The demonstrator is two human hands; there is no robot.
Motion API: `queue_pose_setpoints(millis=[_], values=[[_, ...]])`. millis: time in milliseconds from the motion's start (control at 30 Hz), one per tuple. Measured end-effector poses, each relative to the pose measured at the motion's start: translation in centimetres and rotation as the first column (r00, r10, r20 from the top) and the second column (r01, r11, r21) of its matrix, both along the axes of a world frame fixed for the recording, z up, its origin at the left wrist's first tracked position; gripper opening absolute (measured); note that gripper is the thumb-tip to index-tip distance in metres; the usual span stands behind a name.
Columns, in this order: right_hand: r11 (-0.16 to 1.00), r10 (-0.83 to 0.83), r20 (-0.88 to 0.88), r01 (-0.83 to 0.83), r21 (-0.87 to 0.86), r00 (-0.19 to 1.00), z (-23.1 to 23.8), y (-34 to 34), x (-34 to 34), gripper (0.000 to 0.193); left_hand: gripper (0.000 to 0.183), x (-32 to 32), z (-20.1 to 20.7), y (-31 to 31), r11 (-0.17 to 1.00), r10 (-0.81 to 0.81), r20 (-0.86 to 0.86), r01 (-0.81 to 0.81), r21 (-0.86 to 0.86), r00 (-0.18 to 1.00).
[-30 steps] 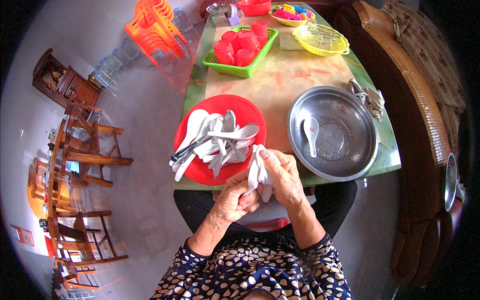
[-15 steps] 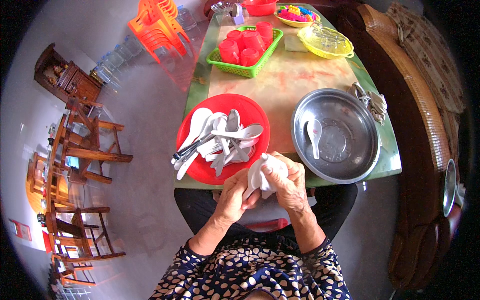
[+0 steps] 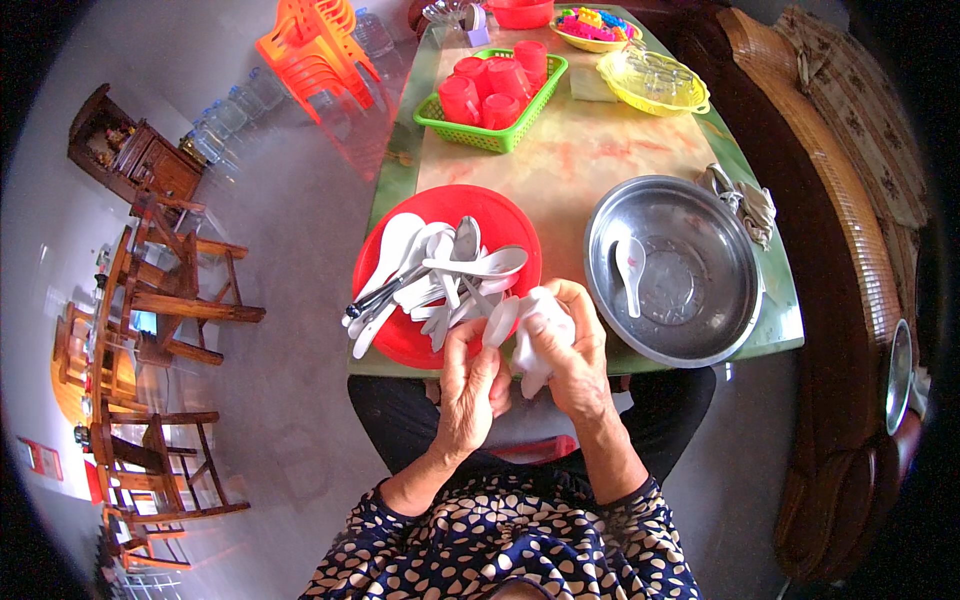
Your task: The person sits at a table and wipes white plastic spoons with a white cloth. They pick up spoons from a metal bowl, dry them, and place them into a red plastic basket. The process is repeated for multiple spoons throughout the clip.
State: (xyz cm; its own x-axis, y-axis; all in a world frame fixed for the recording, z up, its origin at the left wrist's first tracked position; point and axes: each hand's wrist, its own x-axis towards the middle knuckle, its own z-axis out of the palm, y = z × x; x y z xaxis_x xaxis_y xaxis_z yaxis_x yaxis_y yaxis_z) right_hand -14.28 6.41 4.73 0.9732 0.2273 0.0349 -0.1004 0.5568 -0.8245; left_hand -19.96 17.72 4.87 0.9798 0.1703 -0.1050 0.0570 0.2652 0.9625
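Observation:
My left hand (image 3: 468,385) pinches a white spoon (image 3: 502,320) whose rounded bowl points up, in front of the table's near edge. Beside it, my right hand (image 3: 575,350) is closed round a crumpled white cloth (image 3: 540,335). Spoon and cloth are side by side; whether they touch is hard to tell. Just beyond my left hand lies a red plate (image 3: 505,215) heaped with white spoons (image 3: 395,245) and a few metal ones (image 3: 467,240). To the right stands a steel basin (image 3: 735,300) with a single white spoon (image 3: 630,270) lying in it.
Farther back on the table are a green basket (image 3: 480,138) of red cups (image 3: 460,100), a yellow basket (image 3: 690,105) with glasses, and a plate of colourful toy pieces (image 3: 595,25). Grey-beige cloth (image 3: 755,212) lies beside the basin. A long wooden seat (image 3: 800,250) runs along the right.
The white spoon has come out of the cloth, its bowl now showing in my left hand. My hands have drawn slightly apart, and the cloth stays in my right hand.

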Motion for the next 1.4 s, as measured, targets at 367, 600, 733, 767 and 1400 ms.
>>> queue_pose_setpoints(millis=[367, 600, 733, 767, 1400], values=[[0.890, 0.144, 0.329, 0.023, -0.454, 0.933, -0.9, -0.5, 1.1, 0.036, 0.020, -0.2, -0.3, 0.9, 0.959, -0.157, -0.031, 0.145, -0.242, 0.987], [0.826, -0.397, 0.252, 0.463, -0.321, 0.883, -2.4, 0.6, 0.8, 0.034, 0.022, 0.0, -0.6, 0.7, 0.920, -0.117, -0.049, 0.090, -0.381, 0.992], [0.502, -0.268, 0.704, 0.719, -0.481, 0.657, -1.6, 1.2, 0.3, 0.029, 0.020, 0.7, -0.5, -0.1, 0.910, -0.034, -0.138, -0.026, -0.415, 0.990], [0.516, -0.270, 0.682, 0.701, -0.493, 0.679, -1.4, 1.6, -0.1, 0.034, 0.018, 0.5, -1.4, 0.7, 0.878, -0.126, -0.085, 0.071, -0.474, 0.988], [0.394, 0.409, 0.736, 0.623, -0.676, 0.540, 0.5, -0.5, -2.5, 0.046, 0.017, 1.0, -0.1, -0.6, 0.829, 0.109, -0.038, -0.112, -0.547, 0.993]])
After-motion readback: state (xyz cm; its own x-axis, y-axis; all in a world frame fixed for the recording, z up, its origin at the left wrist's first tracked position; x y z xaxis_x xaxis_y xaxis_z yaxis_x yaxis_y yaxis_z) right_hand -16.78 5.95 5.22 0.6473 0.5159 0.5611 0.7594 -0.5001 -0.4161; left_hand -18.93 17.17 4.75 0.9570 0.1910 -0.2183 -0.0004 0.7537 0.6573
